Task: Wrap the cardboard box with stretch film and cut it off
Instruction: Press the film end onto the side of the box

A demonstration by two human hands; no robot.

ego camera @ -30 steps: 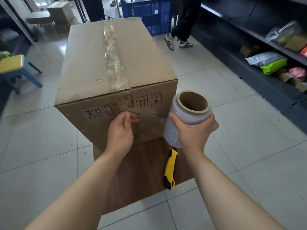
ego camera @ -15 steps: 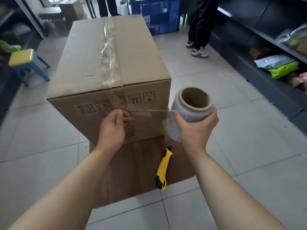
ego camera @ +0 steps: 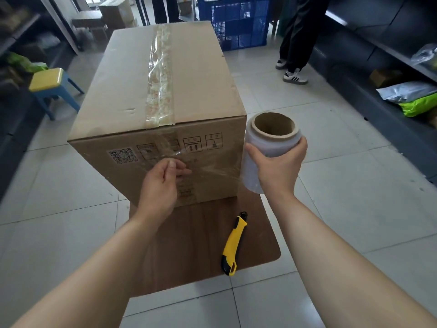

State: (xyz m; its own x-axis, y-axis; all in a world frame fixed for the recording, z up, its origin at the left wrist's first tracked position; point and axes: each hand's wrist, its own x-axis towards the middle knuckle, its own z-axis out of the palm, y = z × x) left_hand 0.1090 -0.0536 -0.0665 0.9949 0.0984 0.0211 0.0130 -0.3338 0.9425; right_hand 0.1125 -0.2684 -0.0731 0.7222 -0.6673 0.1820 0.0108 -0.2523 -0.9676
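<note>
Your left hand [ego camera: 163, 179] pinched the film end [ego camera: 208, 168] flat on the near face of the cardboard box [ego camera: 165, 95], which stood at the far edge of the worktop [ego camera: 196, 252], probably to anchor it. Your right hand [ego camera: 280, 163] had its grip wrapped around the stretch film roll [ego camera: 272, 144], holding the sheet taut.

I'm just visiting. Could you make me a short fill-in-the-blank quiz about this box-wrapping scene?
The right hand grips the film roll just ____ of the cardboard box.
The left hand holds the stretched film against the box face printed with a ____ code.
The utility knife on the wooden board has a ____ handle.
Missing words: right; QR; yellow.
</note>
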